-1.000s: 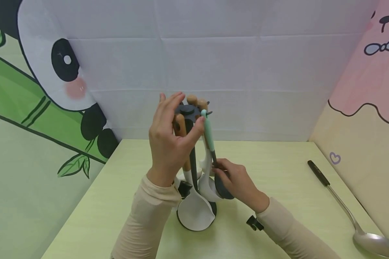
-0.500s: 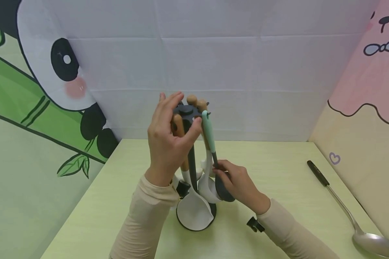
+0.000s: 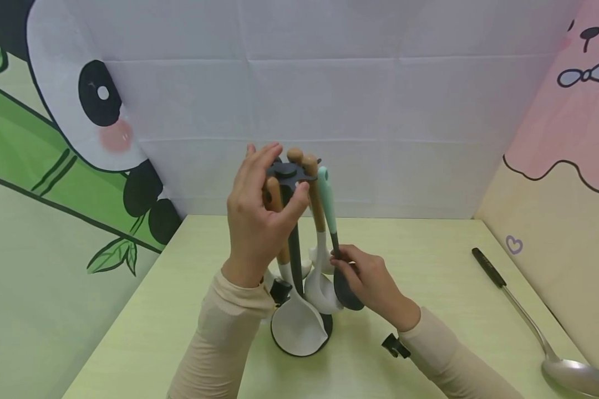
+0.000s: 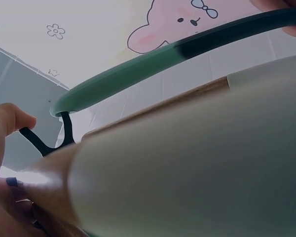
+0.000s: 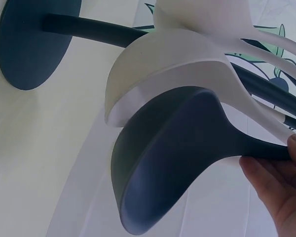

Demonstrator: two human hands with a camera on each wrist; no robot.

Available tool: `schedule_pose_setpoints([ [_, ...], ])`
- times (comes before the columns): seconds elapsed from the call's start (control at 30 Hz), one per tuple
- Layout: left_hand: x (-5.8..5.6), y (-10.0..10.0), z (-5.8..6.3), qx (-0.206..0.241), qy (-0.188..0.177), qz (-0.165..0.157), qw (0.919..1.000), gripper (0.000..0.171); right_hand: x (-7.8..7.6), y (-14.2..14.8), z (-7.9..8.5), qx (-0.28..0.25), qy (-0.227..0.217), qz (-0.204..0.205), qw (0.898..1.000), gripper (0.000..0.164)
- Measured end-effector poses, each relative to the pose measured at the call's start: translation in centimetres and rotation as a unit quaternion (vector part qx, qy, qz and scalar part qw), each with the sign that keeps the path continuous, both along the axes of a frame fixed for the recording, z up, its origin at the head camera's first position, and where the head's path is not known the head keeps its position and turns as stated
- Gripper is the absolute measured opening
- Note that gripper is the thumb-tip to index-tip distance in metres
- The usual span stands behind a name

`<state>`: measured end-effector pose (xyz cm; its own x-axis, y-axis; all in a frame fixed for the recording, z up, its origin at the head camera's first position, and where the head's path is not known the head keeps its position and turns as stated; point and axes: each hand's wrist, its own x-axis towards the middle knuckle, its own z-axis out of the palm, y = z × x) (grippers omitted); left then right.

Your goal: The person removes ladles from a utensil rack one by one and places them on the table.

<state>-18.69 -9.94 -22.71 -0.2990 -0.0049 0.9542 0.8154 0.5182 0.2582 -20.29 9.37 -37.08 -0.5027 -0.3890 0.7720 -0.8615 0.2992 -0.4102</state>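
A dark utensil rack [image 3: 286,170] stands mid-table with several white-headed, wooden-handled utensils hanging around it. My left hand [image 3: 259,224] holds the rack's top, its thumb at a hook's tip in the left wrist view. My right hand [image 3: 373,281] pinches the dark neck of a ladle [image 3: 326,199] with a mint-green handle. This ladle hangs bowl down at the rack's right side. The left wrist view shows its handle end right at a hook [image 4: 66,131]. In the right wrist view, its dark bowl [image 5: 163,158] overlaps a white ladle [image 5: 172,59] behind it.
A metal serving spoon [image 3: 521,310] with a black handle lies along the table's right side. The rack's round base [image 5: 27,54] sits on the pale table [image 3: 404,238]. A white sheet [image 3: 329,100] and printed side panels enclose the table's back and sides.
My right hand has shifted slightly right with the green-handled ladle. The handle's top now stands farther from the rack's top and from my left thumb. The left hand has barely moved.
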Motion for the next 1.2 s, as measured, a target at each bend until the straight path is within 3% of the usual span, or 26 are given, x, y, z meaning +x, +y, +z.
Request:
schedule_pose_setpoints([
  [0.83, -0.3, -0.7, -0.1, 0.003, -0.007, -0.007, 0.9999, 0.050, 0.1, 2.4, 0.5, 0.003, 0.019, -0.031, 0.999, 0.026],
  [1.2, -0.3, -1.0, -0.2, 0.002, -0.019, -0.014, 0.9997, 0.052, -0.1, 4.3, 0.1, 0.020, 0.013, -0.077, 0.997, 0.026],
])
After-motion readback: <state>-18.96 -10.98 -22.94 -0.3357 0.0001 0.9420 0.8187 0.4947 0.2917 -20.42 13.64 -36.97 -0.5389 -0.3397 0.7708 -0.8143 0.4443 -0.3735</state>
